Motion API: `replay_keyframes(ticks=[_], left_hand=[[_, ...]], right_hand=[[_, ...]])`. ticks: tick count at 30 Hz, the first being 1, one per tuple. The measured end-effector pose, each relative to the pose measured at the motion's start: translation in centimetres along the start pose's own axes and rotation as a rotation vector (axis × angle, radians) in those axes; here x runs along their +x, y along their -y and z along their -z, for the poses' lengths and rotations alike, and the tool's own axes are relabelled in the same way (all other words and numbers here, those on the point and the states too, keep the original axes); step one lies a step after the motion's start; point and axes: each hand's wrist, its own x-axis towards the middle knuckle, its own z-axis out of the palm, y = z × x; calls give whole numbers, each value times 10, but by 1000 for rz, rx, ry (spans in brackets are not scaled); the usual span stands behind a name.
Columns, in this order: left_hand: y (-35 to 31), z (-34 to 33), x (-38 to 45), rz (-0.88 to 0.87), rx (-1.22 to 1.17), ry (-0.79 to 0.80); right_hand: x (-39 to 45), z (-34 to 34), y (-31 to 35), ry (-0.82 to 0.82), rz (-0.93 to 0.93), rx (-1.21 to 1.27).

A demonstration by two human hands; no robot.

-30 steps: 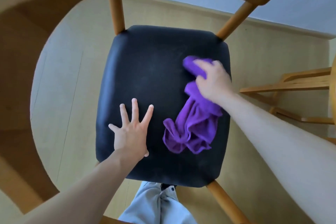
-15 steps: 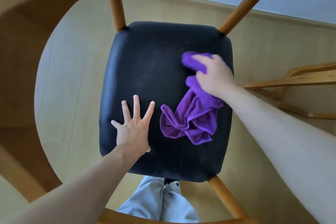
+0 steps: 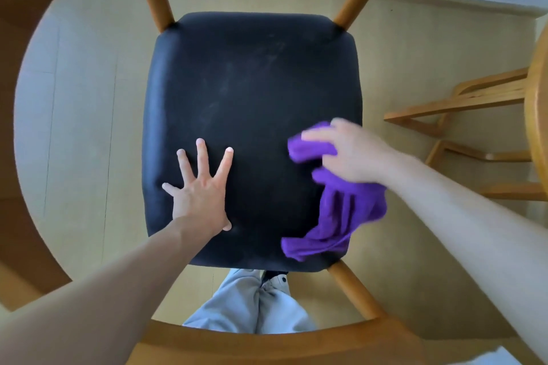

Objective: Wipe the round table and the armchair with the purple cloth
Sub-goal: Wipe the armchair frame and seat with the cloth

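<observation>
The right hand had dragged the cloth back toward the seat's near right edge, gripping its bunched top. The left hand lay spread flat on the seat, holding nothing. Soft and light, the cloth probably handled best bunched.

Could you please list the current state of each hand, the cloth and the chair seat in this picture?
left hand: flat on the seat, fingers spread, holding nothing.
right hand: gripping the cloth, blurred.
purple cloth: bunched, lying on the seat's right part, its edge overhanging.
black seat: bare at the far end, faint streaks showing.
</observation>
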Motion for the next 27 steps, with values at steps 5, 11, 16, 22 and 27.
replay_keyframes(ticks=[5,11,16,22,27], left_hand=[[2,-3,1,-4,-20,-7],[4,-3,0,-16,-46,-11],[4,-5,1,-12,-53,-25],[2,-6,0,-3,-54,-17],[6,-6,-5,-38,-25,-33]], right_hand=[[38,-23,25,-338,-264,257],[8,-43,72,246,263,-158],[28,10,18,-111,2,40],[29,-21,24,-285,-351,154],[-23,-77,95,223,200,-110]])
